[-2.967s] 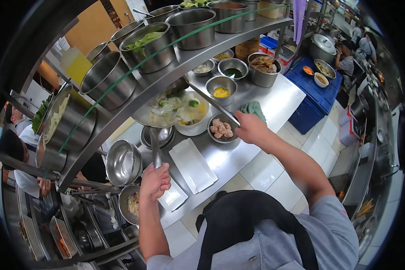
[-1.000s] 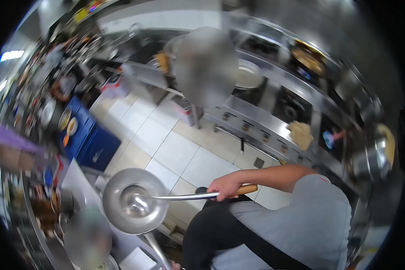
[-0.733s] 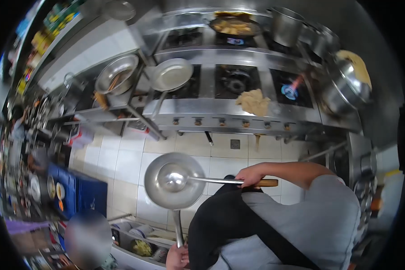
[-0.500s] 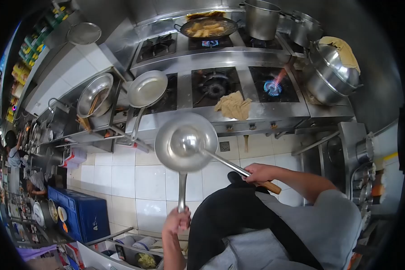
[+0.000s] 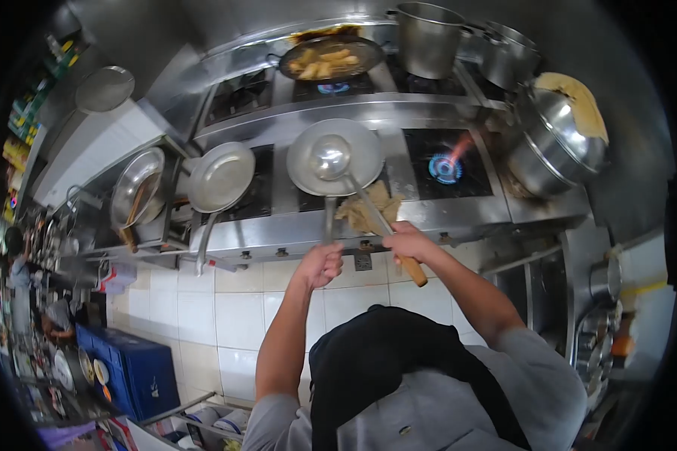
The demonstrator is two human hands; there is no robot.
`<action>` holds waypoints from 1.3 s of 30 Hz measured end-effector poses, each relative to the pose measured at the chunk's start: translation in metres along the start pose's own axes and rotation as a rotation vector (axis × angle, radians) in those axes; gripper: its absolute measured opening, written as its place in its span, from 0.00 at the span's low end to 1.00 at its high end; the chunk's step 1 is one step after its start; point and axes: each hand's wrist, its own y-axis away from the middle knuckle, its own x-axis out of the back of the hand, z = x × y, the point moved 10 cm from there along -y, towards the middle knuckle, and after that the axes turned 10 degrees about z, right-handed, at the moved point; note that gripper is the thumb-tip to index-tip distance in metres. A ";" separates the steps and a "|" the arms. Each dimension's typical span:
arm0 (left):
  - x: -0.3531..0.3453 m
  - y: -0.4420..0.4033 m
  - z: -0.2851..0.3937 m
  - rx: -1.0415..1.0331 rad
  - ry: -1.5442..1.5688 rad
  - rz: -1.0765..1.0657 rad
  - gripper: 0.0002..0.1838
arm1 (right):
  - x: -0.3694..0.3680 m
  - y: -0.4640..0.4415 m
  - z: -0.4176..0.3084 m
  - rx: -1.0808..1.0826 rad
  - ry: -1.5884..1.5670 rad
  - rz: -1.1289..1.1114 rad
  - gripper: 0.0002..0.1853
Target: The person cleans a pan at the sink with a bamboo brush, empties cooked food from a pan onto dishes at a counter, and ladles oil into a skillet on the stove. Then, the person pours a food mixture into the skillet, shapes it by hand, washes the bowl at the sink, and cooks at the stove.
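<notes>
My left hand is closed round the metal handle of a wok, which is over the front middle burner. In my right hand is the shaft of a ladle with a wooden grip end. The ladle's round bowl rests inside the wok, which holds no food that I can see. A crumpled tan cloth lies on the stove's front edge, partly under the ladle's shaft. To the right, a front burner burns with a blue flame.
A second pan sits at the front left burner. Behind, food fries in a dark pan over a flame. Tall pots stand back right, a lidded steamer at the right. A steel bowl is left; a blue chest stands lower left.
My view has turned from the counter to the stove. The wok, earlier tipped over a white bowl with food, has moved forward over the burner with the ladle in it. Both arms are now stretched forward.
</notes>
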 end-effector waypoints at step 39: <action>0.280 0.134 0.151 -0.236 0.457 0.096 0.32 | -0.043 0.068 -0.011 -0.043 -0.175 0.455 0.10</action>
